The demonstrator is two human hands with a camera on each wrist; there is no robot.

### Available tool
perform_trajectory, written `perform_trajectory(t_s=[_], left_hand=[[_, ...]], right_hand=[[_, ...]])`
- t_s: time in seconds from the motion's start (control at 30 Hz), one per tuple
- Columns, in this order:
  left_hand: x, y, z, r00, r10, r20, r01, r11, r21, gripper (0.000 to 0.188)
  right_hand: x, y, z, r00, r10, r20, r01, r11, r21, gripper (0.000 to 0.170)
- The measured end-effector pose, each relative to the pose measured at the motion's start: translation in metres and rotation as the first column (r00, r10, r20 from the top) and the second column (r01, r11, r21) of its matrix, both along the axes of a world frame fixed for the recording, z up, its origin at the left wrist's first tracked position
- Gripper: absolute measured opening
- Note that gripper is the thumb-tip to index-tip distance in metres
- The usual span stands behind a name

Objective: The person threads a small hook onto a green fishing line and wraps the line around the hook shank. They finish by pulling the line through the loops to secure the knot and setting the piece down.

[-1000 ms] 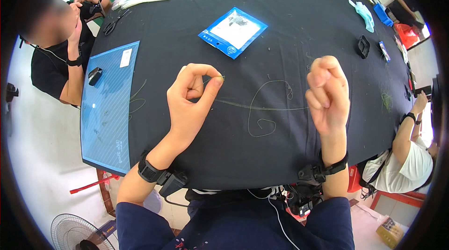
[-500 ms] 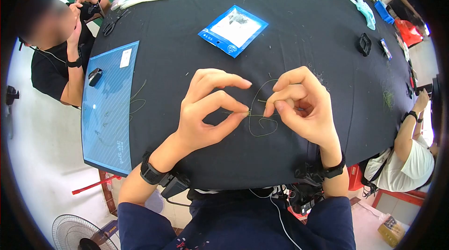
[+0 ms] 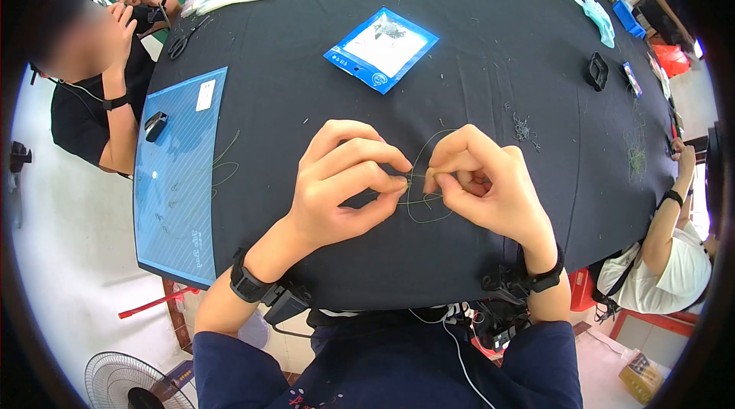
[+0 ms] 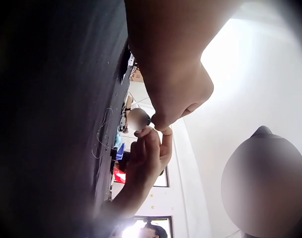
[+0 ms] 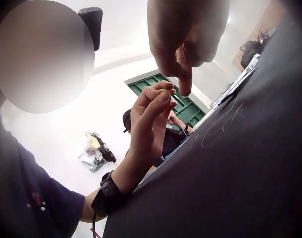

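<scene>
In the head view my left hand (image 3: 337, 179) pinches a thin green fishing line (image 3: 419, 176) between thumb and index finger. Close on its right, my right hand (image 3: 494, 191) pinches the same line with thumb and forefinger, and a short span shows between the fingertips. Another loose curl of line (image 3: 430, 222) lies on the black cloth under the hands. From the side, the right wrist view has the left hand (image 5: 151, 111) with its fingertips near the right hand's, above the table. What sits inside the pinched fingertips is hidden.
A blue mat (image 3: 184, 179) with a black clip-like object (image 3: 156, 126) lies left, scissors (image 3: 184, 40) beyond it. Ahead is a blue-and-white packet (image 3: 383, 51). Dark scraps (image 3: 524, 130) and a black tray (image 3: 597, 72) lie right. Another person (image 3: 92, 95) sits at the left.
The right hand, earlier raised well to the right with line stretched between the hands, has come in beside the left. The left hand has moved right and slightly down; its fingers have closed in.
</scene>
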State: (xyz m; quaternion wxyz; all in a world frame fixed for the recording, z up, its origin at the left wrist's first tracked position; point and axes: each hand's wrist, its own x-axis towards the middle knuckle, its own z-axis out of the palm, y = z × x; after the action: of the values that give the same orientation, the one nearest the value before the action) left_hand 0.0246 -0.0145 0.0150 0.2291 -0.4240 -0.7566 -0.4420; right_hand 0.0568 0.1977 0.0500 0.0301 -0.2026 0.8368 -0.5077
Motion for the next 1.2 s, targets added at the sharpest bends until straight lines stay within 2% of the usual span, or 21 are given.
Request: perform_trajectory(t_s=[0.57, 0.67, 0.77, 0.87, 0.97, 1.2], left_hand=[[0.002, -0.001, 0.001, 0.998, 0.051, -0.023, -0.052, 0.997, -0.053, 0.022], [0.003, -0.002, 0.004, 0.997, -0.016, 0.073, 0.017, 1.000, -0.015, 0.022], [0.002, 0.000, 0.002, 0.968, -0.139, 0.209, 0.121, 0.988, 0.097, 0.020], [0.006, 0.002, -0.003, 0.903, -0.213, 0.374, 0.124, 0.961, 0.248, 0.017], [0.007, 0.002, -0.005, 0.867, -0.184, 0.464, 0.038, 0.951, 0.308, 0.014], [0.004, -0.001, -0.004, 0.876, -0.146, 0.459, 0.007, 0.957, 0.290, 0.015]], right_hand=[[-0.002, 0.000, -0.001, 0.999, 0.043, -0.017, -0.042, 0.998, 0.037, 0.017], [-0.005, 0.000, -0.009, 0.997, 0.010, -0.077, -0.004, 0.997, 0.073, 0.015], [-0.007, -0.007, -0.015, 0.997, -0.015, -0.075, 0.018, 0.999, 0.030, 0.013], [-0.004, -0.015, -0.026, 0.990, 0.048, -0.130, -0.046, 0.999, 0.018, 0.012], [0.002, -0.023, -0.028, 0.983, 0.126, -0.136, -0.126, 0.992, 0.015, 0.012], [0.005, -0.021, -0.022, 0.981, 0.096, -0.166, -0.093, 0.995, 0.026, 0.012]])
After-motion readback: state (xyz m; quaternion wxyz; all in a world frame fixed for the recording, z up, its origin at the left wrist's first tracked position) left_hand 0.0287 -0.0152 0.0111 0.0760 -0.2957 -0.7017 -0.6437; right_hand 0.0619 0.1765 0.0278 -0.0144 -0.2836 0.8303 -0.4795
